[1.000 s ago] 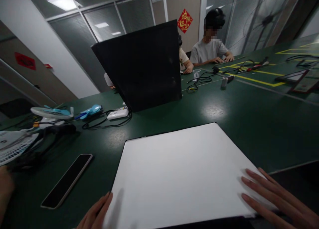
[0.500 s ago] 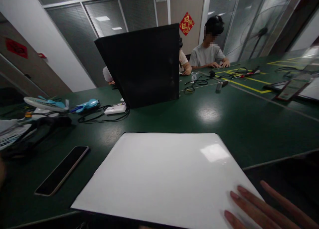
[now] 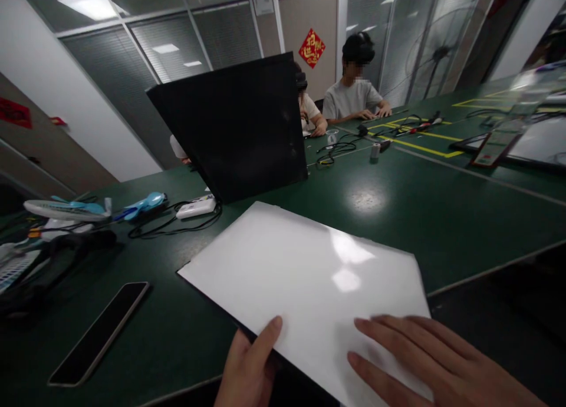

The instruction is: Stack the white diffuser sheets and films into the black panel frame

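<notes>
Pressing white board point(image 3: 309, 271), right hand point(image 3: 424, 360) flat

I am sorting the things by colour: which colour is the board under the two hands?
White, glossy, with a dark underside edge; the board shows best in the head view.

White board point(image 3: 309, 277) on a dark green table point(image 3: 442, 218); black panel point(image 3: 234, 127), black phone point(image 3: 99, 333), yellow tape lines point(image 3: 420, 147).

head cam | faces forward-down | close over table point(image 3: 442, 218) | edges perhaps warped
</notes>
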A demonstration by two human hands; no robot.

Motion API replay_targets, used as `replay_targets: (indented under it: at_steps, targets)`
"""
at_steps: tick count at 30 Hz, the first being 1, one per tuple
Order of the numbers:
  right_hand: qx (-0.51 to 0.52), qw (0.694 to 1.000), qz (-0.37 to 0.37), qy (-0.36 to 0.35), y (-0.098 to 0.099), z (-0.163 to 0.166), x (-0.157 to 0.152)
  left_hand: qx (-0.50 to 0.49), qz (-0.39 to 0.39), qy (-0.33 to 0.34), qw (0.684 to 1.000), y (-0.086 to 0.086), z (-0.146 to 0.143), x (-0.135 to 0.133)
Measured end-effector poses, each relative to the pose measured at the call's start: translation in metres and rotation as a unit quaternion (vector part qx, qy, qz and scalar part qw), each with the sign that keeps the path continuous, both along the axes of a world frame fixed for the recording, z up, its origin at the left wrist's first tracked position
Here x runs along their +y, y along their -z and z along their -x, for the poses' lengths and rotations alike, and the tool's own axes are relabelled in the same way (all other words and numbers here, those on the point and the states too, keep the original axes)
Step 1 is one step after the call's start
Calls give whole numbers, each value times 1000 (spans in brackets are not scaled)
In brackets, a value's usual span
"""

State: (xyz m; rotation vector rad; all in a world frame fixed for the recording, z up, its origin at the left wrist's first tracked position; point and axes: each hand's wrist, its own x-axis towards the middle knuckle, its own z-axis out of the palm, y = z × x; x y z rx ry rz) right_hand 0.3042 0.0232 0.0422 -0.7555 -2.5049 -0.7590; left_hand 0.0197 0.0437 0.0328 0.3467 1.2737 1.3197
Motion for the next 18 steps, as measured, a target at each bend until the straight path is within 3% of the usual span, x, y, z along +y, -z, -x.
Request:
replay_targets:
  at_steps: [3,5,8,10,14,18]
  targets:
    - [-15,998,57,-25,-14,14,18,3,-8,49,999,-3,8,11]
    - [-6,984,171,-43,-14,18,23,-7,-6,75,997,0,11,20]
    - [26,932,359,-41,-11,20,26,-26,-7,79,996,6,12,35]
    - [38,900,435,-12,-10,21,29,-42,-6,91,995,9,12,43]
    - [34,864,501,42,-9,21,37,-84,-6,129,988,9,18,50]
    - [40,859,506,62,-4,21,43,-94,-30,137,986,10,22,47]
